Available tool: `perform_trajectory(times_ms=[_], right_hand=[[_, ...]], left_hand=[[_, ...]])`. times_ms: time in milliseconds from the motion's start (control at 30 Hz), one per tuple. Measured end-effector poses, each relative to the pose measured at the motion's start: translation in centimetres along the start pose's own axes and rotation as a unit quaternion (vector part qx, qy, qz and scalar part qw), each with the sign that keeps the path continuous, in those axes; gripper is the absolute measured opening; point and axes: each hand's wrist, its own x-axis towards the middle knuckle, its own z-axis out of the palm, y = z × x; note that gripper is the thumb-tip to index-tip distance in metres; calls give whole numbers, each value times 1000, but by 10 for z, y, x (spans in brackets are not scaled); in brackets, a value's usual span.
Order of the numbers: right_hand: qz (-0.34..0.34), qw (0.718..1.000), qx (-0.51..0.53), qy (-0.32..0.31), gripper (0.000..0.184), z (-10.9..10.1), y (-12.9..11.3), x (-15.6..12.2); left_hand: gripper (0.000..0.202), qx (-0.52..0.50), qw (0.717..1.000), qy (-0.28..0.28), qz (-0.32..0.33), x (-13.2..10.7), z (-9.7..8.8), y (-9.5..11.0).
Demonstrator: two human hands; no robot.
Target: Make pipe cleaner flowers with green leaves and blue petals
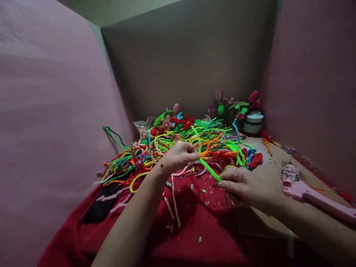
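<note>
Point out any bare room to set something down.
Near-side red cloth between left arm and right hand offers most room, though scraps dot it. The board between lidded container and pink tool has a smaller patch. Crowded: the fuzzy-stem pile beyond the left hand.

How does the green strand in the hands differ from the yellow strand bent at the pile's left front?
The green strand runs straight between the left hand and right hand; the yellow strand curves in a U. The green is pinched by both hands; the yellow is in neither. Both are slender and bright.
</note>
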Motion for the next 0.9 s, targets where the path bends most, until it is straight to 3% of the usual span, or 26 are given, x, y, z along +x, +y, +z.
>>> perform_trajectory(times_ms=[67, 133, 267, 367, 500, 733, 900], right_hand=[[-28, 999, -13, 19, 25, 0, 4, 0], [-27, 1000, -5, -6, 23, 0, 3, 2], [-19, 995, 52, -81, 25, 2, -9, 12], [-38, 994, 62, -84, 26, 8, -18, 22], [-64, 997, 38, 3, 29, 17, -17, 27], [16, 998, 56, 16, 29, 26, -17, 23], [69, 996, 37, -28, 33, 29, -21, 17]], left_hand=[[26, -25, 1000, 2, -7, 2, 1, -5], [26, -48, 999, -8, -4, 1, 1, -8], [25, -77, 994, -75, 3, -5, 1, -7], [29, -81, 991, -110, -2, -8, 4, -6], [30, -103, 990, -96, -1, -7, 7, -9], [21, -132, 989, -70, 2, -7, 11, -15], [12, -9, 1000, 0, 28, -5, 8, -20]])
